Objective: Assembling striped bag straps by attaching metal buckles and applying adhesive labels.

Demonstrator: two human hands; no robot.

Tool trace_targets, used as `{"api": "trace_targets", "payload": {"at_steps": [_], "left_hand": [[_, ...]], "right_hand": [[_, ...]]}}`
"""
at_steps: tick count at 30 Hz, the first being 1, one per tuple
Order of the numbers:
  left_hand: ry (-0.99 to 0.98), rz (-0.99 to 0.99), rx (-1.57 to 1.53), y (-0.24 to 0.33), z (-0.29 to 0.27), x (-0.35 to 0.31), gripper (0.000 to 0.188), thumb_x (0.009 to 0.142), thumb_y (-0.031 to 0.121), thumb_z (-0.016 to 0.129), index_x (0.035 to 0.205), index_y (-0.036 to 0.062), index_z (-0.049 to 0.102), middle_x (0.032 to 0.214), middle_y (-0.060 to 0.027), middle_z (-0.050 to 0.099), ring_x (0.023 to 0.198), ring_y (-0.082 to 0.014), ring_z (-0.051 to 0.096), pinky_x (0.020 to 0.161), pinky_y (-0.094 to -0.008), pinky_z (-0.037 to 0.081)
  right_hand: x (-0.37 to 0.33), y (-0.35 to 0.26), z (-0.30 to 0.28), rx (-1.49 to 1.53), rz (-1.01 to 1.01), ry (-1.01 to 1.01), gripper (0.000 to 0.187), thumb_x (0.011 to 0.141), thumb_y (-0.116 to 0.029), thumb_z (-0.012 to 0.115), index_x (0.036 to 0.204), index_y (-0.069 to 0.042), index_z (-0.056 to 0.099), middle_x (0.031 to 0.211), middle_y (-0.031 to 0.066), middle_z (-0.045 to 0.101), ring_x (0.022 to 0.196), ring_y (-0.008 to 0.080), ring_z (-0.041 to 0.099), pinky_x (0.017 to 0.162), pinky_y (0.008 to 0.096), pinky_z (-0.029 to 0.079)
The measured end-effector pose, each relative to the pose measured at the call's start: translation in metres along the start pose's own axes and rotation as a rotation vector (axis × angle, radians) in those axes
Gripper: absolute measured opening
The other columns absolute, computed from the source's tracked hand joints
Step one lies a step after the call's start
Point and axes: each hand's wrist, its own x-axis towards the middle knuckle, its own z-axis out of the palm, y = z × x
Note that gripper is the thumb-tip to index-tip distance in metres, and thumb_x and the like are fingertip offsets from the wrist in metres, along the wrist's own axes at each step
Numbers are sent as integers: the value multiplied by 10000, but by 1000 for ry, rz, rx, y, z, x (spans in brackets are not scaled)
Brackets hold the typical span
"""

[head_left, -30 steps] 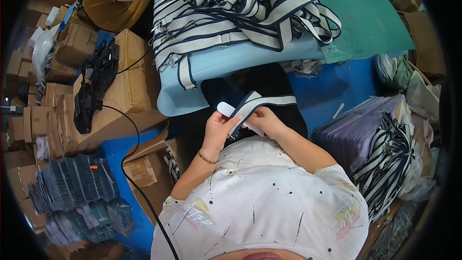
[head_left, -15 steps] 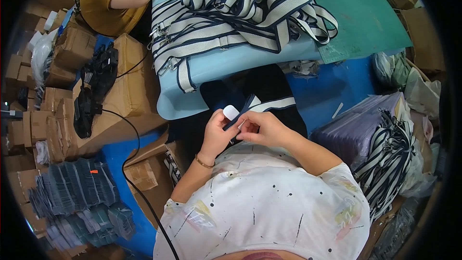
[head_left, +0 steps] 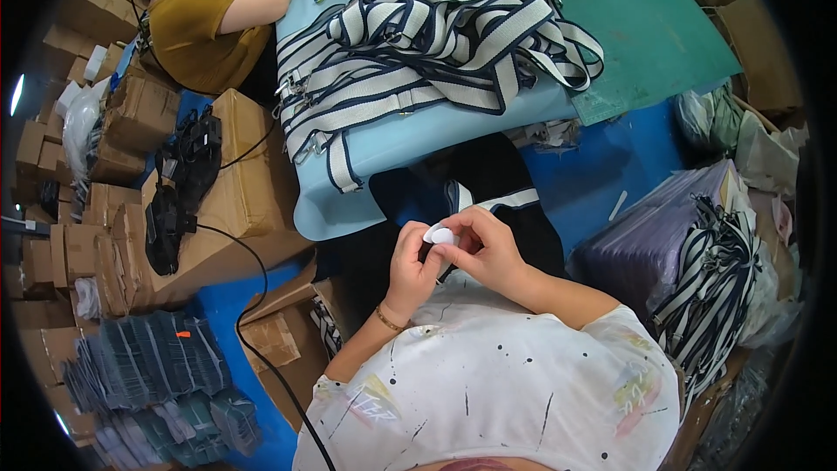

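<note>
Both hands meet above my lap, fingertips together around small white rounded pieces. My left hand (head_left: pixel 413 269) is closed, thumb and forefinger pinching a small white rounded piece (head_left: pixel 431 232). Pressed against it is a second white rounded piece (head_left: pixel 444 236), pinched between the thumb and forefinger of my right hand (head_left: pixel 490 251). What these pieces are made of is too small to tell. A white strap with navy edges (head_left: pixel 514 199) lies across my dark-clothed lap, its folded loop just beyond my fingers. Whether my left hand also grips the strap is hidden.
A light blue table (head_left: pixel 392 153) ahead bears a heap of striped straps (head_left: pixel 471 26) with metal clips; a green mat (head_left: pixel 645 26) adjoins it. A co-worker (head_left: pixel 205 22) sits far left. Cardboard boxes (head_left: pixel 248 157) and a black cable (head_left: pixel 261 275) lie left. More straps (head_left: pixel 711 270) hang right.
My right hand has moved up to my left and now pinches a white piece. The strap end that stood between my hands has shifted behind the fingers. The view has tilted slightly.
</note>
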Motion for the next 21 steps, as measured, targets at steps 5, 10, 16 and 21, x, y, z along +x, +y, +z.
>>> {"api": "trace_targets", "payload": {"at_steps": [5,10,16,21], "left_hand": [[14,19,1,10,2,2,126,937,86,458,959,-17,529,903,-110,506,795,-237,506,714,-296,422],[23,-1,34,10,1,1,136,940,76,445,970,-22,535,910,-119,510,797,-245,508,714,-302,421],[19,-11,48,11,2,0,138,927,63,454,984,-28,541,903,-121,506,789,-248,505,707,-310,422],[5,-12,74,13,2,1,138,924,55,452,989,-31,538,905,-125,505,790,-252,506,707,-312,422]], "right_hand": [[-7,9,8,101,-18,134,305,738,-104,772,977,-29,597,752,41,592,540,80,527,493,206,436],[-6,18,10,78,-40,128,265,739,-93,770,943,-20,617,760,42,605,534,80,533,488,203,436],[-1,14,7,-5,-148,107,217,745,-50,751,935,-26,649,818,45,595,555,66,499,495,185,411],[-3,15,9,86,-113,136,193,740,-21,744,921,-45,683,814,39,560,587,65,473,506,188,391]]}}
